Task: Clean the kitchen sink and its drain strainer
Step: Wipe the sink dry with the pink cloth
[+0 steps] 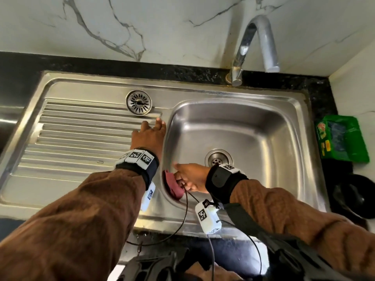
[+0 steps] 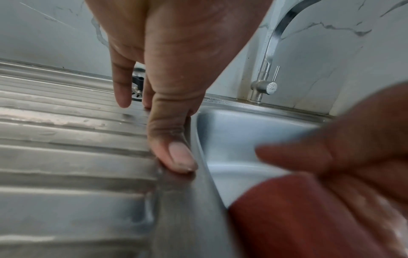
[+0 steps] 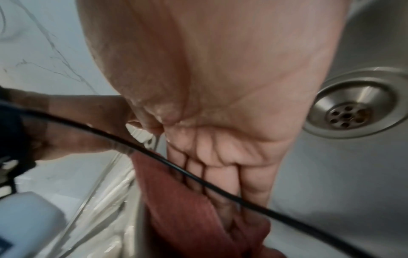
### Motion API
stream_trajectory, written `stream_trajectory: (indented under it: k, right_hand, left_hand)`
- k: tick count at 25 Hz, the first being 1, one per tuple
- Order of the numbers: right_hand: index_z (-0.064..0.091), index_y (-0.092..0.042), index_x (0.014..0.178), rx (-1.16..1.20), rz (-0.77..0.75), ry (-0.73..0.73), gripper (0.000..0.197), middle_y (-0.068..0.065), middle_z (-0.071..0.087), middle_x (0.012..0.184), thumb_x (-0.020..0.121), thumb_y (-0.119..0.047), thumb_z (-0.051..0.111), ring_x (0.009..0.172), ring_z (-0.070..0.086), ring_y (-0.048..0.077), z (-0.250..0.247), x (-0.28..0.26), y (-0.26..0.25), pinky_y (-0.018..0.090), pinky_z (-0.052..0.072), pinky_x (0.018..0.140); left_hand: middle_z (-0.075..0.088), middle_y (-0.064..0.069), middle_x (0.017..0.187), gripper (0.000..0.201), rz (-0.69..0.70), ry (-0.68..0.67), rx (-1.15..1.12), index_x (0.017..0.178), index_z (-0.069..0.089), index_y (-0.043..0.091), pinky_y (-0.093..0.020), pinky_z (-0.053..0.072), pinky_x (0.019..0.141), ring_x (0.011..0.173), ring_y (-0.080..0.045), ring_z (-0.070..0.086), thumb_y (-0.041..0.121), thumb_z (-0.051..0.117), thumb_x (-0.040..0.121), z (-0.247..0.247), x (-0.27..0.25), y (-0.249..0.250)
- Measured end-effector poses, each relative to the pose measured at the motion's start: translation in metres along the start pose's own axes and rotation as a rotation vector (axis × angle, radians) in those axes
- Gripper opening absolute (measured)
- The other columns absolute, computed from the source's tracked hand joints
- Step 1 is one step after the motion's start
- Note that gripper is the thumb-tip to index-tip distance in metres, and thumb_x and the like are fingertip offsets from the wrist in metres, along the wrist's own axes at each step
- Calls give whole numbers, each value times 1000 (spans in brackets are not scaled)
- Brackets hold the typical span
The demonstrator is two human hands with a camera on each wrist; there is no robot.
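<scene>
A steel sink [image 1: 203, 94] has a ribbed drainboard on the left and a basin on the right. The round slotted drain strainer [image 1: 139, 102] lies out on the drainboard's far edge, partly hidden by fingers in the left wrist view [image 2: 138, 87]. The basin's drain opening [image 1: 218, 158] stands bare. My left hand [image 1: 151, 128] rests flat on the drainboard, thumb [image 2: 174, 157] along the basin's rim. My right hand [image 1: 179, 174] holds a red cloth [image 1: 172, 186] against the basin's left wall, fingers [image 3: 232, 183] running down into its folds.
A curved chrome faucet [image 1: 243, 47] rises behind the basin from a black counter. A green packet [image 1: 342, 138] and a black round object [image 1: 353, 197] lie on the counter to the right. A thin black cable [image 1: 185, 209] hangs across the sink's front edge.
</scene>
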State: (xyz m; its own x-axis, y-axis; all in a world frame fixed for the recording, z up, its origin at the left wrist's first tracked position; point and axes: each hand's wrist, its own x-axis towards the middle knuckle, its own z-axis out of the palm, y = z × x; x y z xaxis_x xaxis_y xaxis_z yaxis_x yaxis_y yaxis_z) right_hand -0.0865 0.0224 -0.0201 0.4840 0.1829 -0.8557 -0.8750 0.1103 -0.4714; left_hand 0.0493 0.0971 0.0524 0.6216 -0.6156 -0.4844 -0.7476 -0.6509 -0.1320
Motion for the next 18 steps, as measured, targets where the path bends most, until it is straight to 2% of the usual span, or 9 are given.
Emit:
stream_trajectory:
  k: [2,4,5,7,9,12,15,17,18]
  right_hand:
    - [58,-13,79,-128,-22,162,35,0,45,64,101,-37,43,48,40,11,3,-7,2,19,32,42]
    - [66,-13,87,-425,-80,307,18,4,58,73,93,-28,58,58,51,15,11,-3,2,20,40,50]
    - [68,-15,91,-489,-89,341,11,4,62,79,90,-26,64,61,55,15,15,0,-1,20,43,53]
    - [72,-14,105,-528,-95,371,22,4,65,87,85,-24,71,68,59,16,18,2,-5,19,45,56]
    - [72,-12,115,-588,-76,358,33,5,67,90,84,-23,73,69,60,16,19,-8,-6,22,48,59]
    - [75,-15,109,-693,15,337,31,5,69,89,82,-31,70,74,60,17,15,-25,7,30,54,75]
    - [76,-13,102,-716,88,398,34,7,74,89,76,-30,64,72,62,21,11,-37,25,38,59,74]
    - [76,-13,105,-715,79,388,30,5,73,84,81,-22,61,74,60,19,12,-46,31,36,56,73]
    - [76,-13,107,-733,79,395,29,5,73,85,84,-20,60,76,59,17,12,-51,35,33,56,77]
  left_hand:
    - [13,7,163,83,8,32,-11,153,18,20,-50,41,101,140,-32,26,18,65,86,4,1,-2]
    - [18,6,162,85,45,57,-11,151,25,21,-50,42,102,139,-32,29,17,72,81,10,-2,-6]
    - [22,6,161,86,72,74,-2,149,29,22,-50,42,102,139,-31,31,18,76,77,14,-3,-10]
    - [21,6,162,85,136,87,2,151,29,25,-49,40,106,142,-28,29,25,76,79,25,-8,-24]
    - [12,7,164,89,179,59,-4,154,20,28,-49,31,113,147,-25,20,42,71,82,38,-20,-37]
    - [1,6,165,108,197,-10,5,156,10,26,-49,22,116,151,-22,10,61,70,74,58,-49,-40]
    - [-2,3,165,119,225,-38,8,157,5,20,-49,15,120,152,-21,4,63,73,69,66,-79,-30]
    - [-2,0,165,122,249,-50,24,157,4,17,-49,12,120,152,-22,3,64,73,68,71,-91,-22]
    - [-2,-2,165,123,253,-53,24,157,4,16,-49,12,120,152,-23,2,65,73,68,72,-95,-18]
